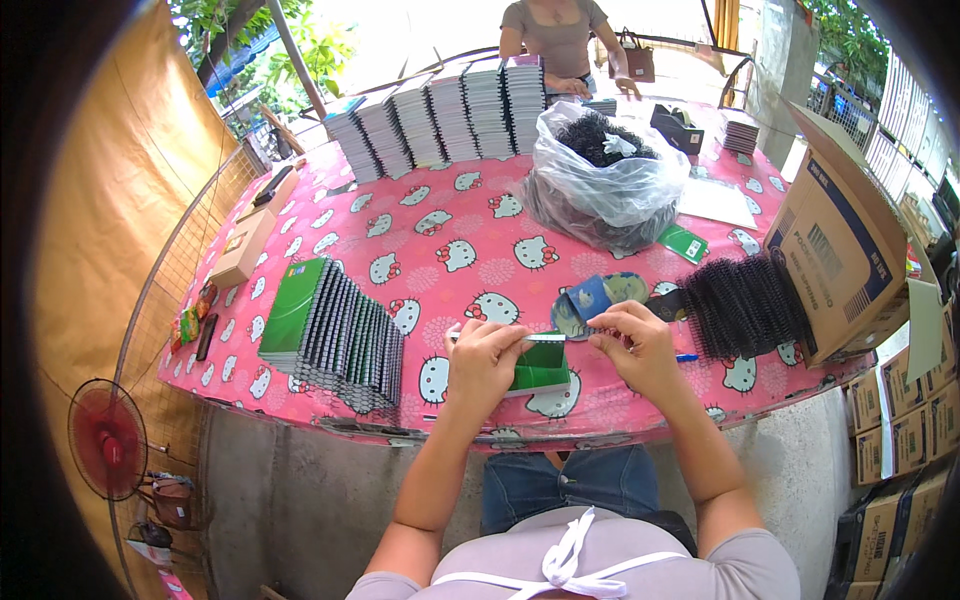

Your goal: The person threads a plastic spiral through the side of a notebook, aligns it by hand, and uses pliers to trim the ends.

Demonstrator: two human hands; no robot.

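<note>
Near the front edge of the table, my left hand (483, 360) is closed on a small green notebook (543, 378), gripping its pale upper edge between thumb and fingers. Just right of the notebook is my right hand (637, 348), thumb and fingers drawn together in a pinch; whatever lies between them is too small to make out. Beyond that hand rests a blue-and-yellow patterned, slipper-shaped thing (600, 296). Black spiral binding coils (745, 308) lie in a bundle to the right, with a blue pen (686, 357) close to my right hand.
Green spiral-bound notebooks (330, 330) are stacked at left. Tall notebook stacks (440, 115) line the back beside a plastic bag (600, 190) of black coils. An open cardboard box (835, 250) stands at right. Across the table is another person (560, 40).
</note>
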